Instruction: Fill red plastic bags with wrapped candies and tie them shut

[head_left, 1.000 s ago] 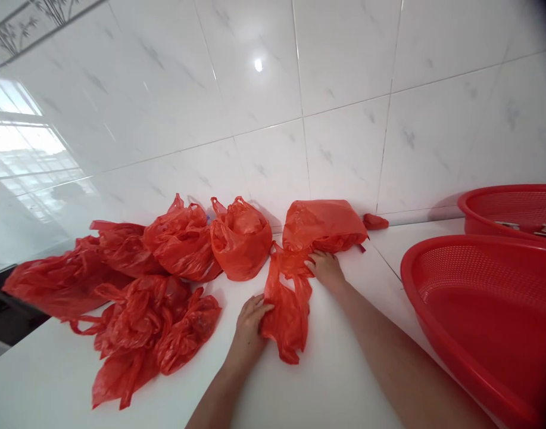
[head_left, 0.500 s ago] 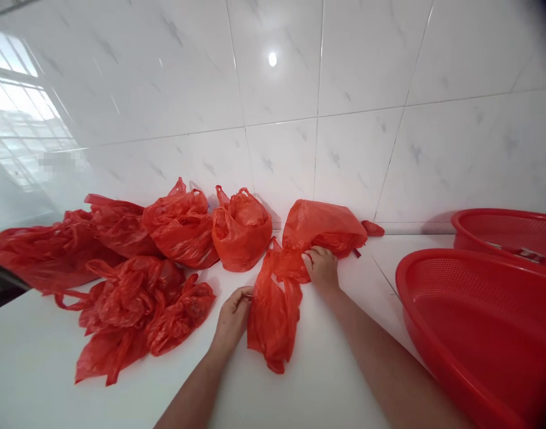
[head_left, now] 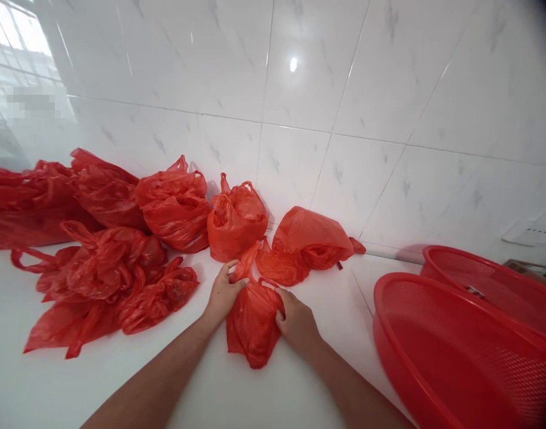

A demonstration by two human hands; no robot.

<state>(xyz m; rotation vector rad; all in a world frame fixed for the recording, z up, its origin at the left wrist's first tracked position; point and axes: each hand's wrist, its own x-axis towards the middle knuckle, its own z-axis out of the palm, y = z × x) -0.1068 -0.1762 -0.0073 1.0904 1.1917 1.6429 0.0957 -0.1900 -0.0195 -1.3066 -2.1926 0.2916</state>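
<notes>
A small red plastic bag (head_left: 253, 328) lies crumpled on the white tabletop before me. My left hand (head_left: 224, 295) pinches its upper left part by a handle. At the upper right edge, my right hand (head_left: 297, 322) grips the same bag, thumb and fingers closed on the film. Just beyond the two hands, another loose red bag (head_left: 281, 268) rests against a fuller red bag (head_left: 315, 229) tipped on its side. To the left of that, a rounded red bag (head_left: 237, 229) stands upright with its handles up. What the bags contain is hidden.
Several red bags (head_left: 172, 211) line the tiled wall (head_left: 219, 65) on the left. A heap of crumpled red bags (head_left: 107, 274) lies in front of them. Two red plastic baskets (head_left: 382, 304) with perforated sides stand at the right. A wall socket (head_left: 527, 232) shows above them.
My right hand has moved from the farther bag down to the near bag's right edge. My left hand has taken hold of its upper left part. The view has shifted and tilted.
</notes>
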